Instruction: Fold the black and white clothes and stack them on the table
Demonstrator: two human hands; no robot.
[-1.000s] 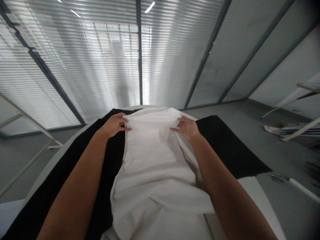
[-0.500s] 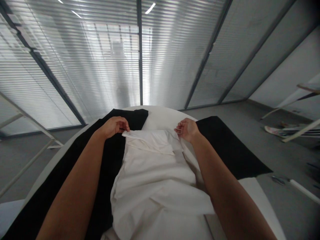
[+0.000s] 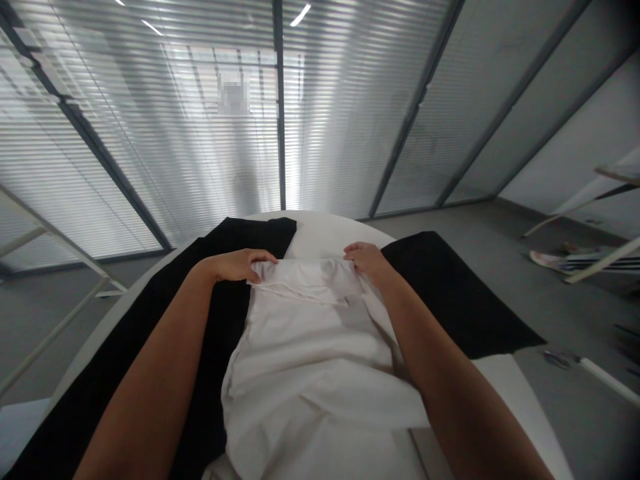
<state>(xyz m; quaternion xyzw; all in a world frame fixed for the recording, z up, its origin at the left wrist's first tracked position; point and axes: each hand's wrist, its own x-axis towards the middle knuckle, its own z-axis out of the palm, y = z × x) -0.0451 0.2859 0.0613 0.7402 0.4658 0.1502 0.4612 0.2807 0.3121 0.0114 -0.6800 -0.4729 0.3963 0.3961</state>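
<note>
A white cloth garment (image 3: 315,360), wrinkled and folded over at its far end, lies lengthwise in front of me; its exact kind does not show. My left hand (image 3: 243,265) grips the far left corner of the fold, fingers over the top edge and thumb below. At the far right corner, my right hand (image 3: 366,257) pinches the same edge between its fingertips. Black cloth (image 3: 210,347) lies under and left of the white garment, and another black piece (image 3: 450,293) extends to the right, partly behind my right forearm.
All the cloth rests on a board or table with a white rounded cover (image 3: 330,230). Metal frame legs (image 3: 65,243) stand at the left. Scissors (image 3: 556,359) appear at the right. Beyond is a glass partition with blinds (image 3: 330,133).
My left hand has moved right and closed further over the fold's corner. The right hand has shifted slightly left onto the edge, and the folded end looks straighter.
</note>
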